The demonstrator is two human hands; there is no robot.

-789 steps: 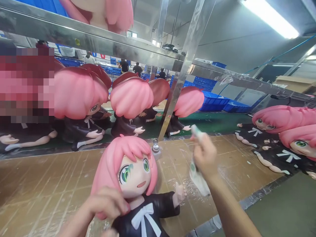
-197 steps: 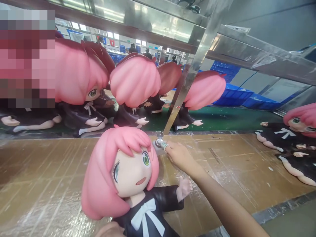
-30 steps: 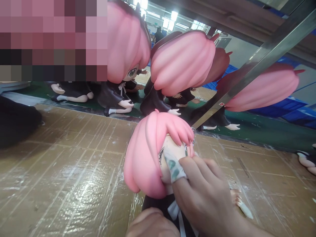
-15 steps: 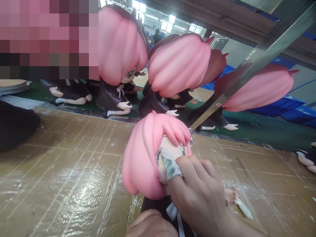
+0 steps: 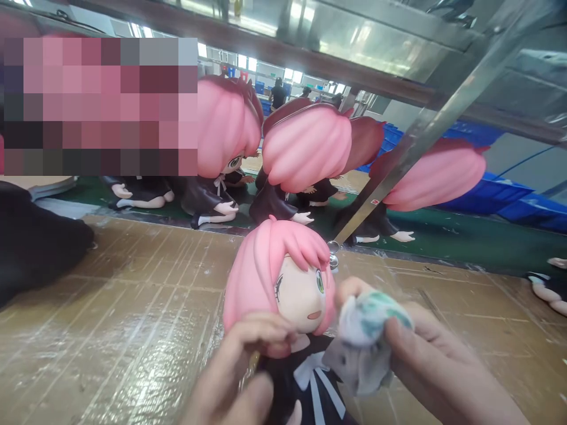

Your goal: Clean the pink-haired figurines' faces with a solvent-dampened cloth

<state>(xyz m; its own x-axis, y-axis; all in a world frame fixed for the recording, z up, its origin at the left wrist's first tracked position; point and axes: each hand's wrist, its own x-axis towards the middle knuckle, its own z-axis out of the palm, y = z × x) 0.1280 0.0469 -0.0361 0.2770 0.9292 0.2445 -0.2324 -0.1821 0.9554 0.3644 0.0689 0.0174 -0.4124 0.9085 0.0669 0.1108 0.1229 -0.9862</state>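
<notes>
A pink-haired figure (image 5: 301, 289) in a black dress with a white ribbon sits upright at the middle of the cardboard-covered table (image 5: 133, 319). Its face shows a green eye, an orange mouth and dark lash lines on the other side. My right hand (image 5: 403, 336) pinches a crumpled white cloth (image 5: 372, 324) with green stains, just right of the figure's face and apart from it. At the figure's chin and lower hair is my left hand (image 5: 248, 360), its fingers curved and apart, with nothing seen between them.
Behind the table, several larger pink-haired figures (image 5: 305, 147) stand on a green surface (image 5: 460, 236). A slanted metal post (image 5: 411, 144) rises at the back right. Dark cloth (image 5: 39, 242) lies at the left edge. Blue bins (image 5: 496, 192) and people (image 5: 278, 94) are farther off.
My right hand has drawn the cloth off the figure's face to the right. My left hand has risen to the chin. The figure's face is now uncovered, and the view has shifted.
</notes>
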